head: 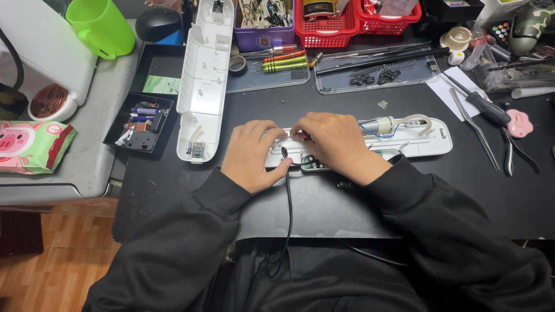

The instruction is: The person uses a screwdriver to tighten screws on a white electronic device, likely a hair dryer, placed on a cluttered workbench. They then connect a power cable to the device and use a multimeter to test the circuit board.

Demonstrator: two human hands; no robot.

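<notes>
Head view: both hands on the opened white housing (416, 141) lying flat mid-desk (324, 208); left hand (254, 155) curled, pinning its near end with the thumb by the black cable (288, 196); right hand (335, 144) closed, fingertips pinching something small and red, cannot tell what; blue wires and a grey part exposed just right of it; matching cover (205, 75) set aside upper left; looks like internal-wiring work, next move needs fine fingertip control
</notes>
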